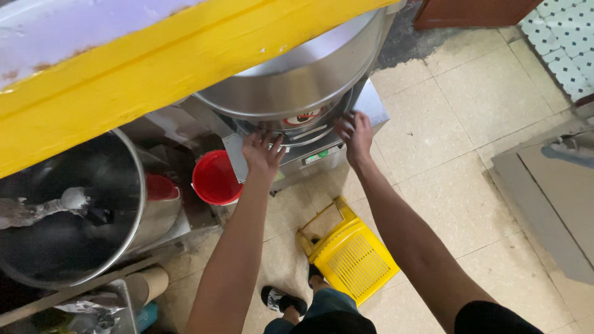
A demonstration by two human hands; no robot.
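Note:
Both my arms reach forward and down to a stainless steel machine (365,105) with a large round steel drum (303,80) on top. My left hand (262,150) rests with fingers spread on the machine's front panel under the drum. Fingers apart, my right hand (354,133) touches the lower rim of the drum on the right side. Neither hand holds anything. A red-and-white round label shows between the hands.
A yellow bar (154,68) crosses the top of the view. A big steel mixing bowl (133,204) with a dough hook stands at left, a red bucket (215,179) beside it. A yellow plastic stool (349,253) sits on the tiled floor by my sandalled feet. A grey unit (550,192) stands at right.

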